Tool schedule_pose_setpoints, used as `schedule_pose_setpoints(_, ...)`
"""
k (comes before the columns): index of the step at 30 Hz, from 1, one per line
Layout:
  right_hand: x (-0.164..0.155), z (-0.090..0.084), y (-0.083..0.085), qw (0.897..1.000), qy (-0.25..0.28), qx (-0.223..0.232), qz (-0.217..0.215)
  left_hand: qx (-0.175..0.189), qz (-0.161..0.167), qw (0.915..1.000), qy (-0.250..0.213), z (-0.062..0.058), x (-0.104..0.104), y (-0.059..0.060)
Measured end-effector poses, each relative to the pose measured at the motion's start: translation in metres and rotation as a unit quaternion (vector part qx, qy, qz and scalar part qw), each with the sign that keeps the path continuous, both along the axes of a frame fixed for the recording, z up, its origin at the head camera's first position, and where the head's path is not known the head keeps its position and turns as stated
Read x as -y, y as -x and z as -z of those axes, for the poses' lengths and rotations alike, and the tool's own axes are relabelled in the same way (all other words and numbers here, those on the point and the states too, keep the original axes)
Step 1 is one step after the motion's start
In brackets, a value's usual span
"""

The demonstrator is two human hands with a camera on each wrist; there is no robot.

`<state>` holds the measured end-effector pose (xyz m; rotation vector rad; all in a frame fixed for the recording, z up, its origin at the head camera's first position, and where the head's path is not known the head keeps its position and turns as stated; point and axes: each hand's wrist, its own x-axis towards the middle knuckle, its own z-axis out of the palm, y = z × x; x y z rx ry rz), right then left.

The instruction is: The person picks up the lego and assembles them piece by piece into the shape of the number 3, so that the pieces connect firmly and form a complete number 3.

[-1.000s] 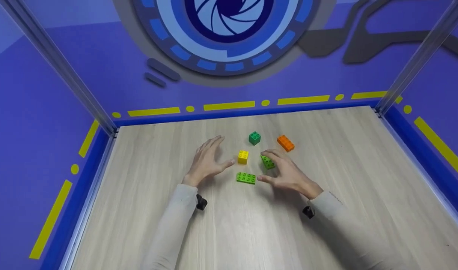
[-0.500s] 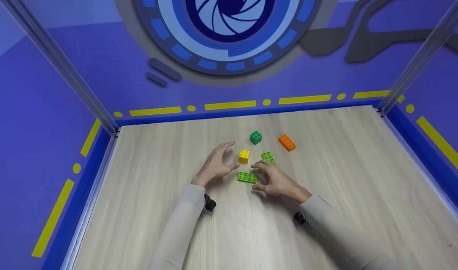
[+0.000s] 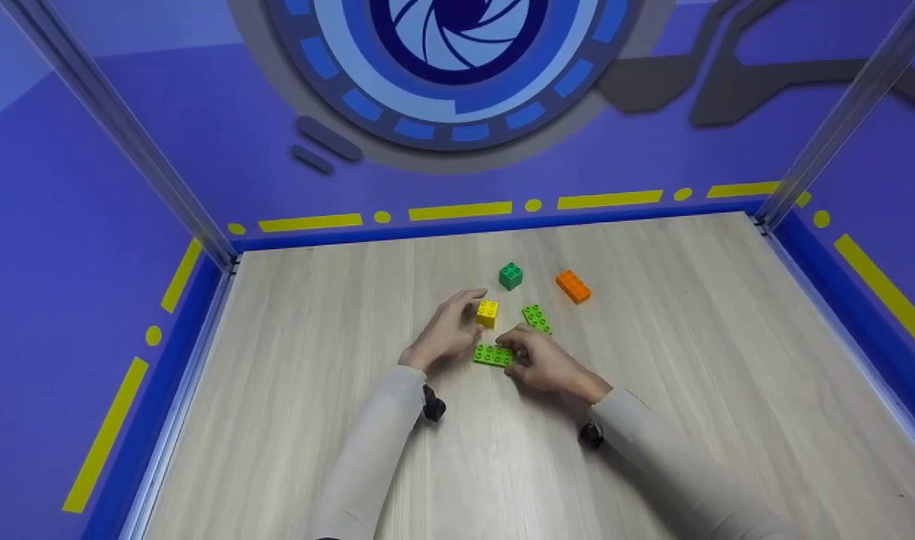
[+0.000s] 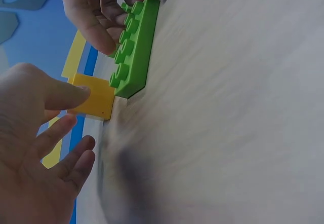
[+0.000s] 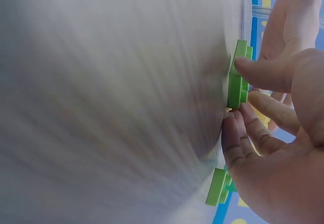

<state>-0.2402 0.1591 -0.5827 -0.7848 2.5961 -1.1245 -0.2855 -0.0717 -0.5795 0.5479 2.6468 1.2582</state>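
Light wood-grain tabletop (image 3: pixel 652 390) is seen inside a purple-walled booth, with five toy bricks lying near its middle. A long lime-green brick (image 3: pixel 492 355) lies flat, studs up, nearest the person; its right end is pinched by the right hand (image 3: pixel 545 365), thumb on the near side and fingers on the far side, as is confirmed in the right wrist view (image 5: pixel 236 82). In the left wrist view the same brick (image 4: pixel 134 46) is seen resting on the table, gripped at its far end.

A small yellow brick (image 3: pixel 487 313) stands just behind the long brick. It is touched on its left side by the left hand (image 3: pixel 447 334); in the left wrist view a thumb tip is pressed against the yellow brick (image 4: pixel 93 96) while the other fingers (image 4: pixel 71 158) are spread, loosely bent, around nothing. No closed grip on it is shown.

A second lime-green brick (image 3: pixel 536 318) lies just right of the yellow one, untouched. A dark green brick (image 3: pixel 511 276) and an orange brick (image 3: pixel 573 286) are set farther back, apart from both hands.
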Motion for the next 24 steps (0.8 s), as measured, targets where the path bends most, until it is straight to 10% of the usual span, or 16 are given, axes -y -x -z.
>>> schedule_pose_setpoints(24,-0.0076,0.0015,-0.0015,1.0,0.011,0.019,0.0,-0.001,-0.015,0.9994,-0.032,0.0001,0.0006,0.0016)
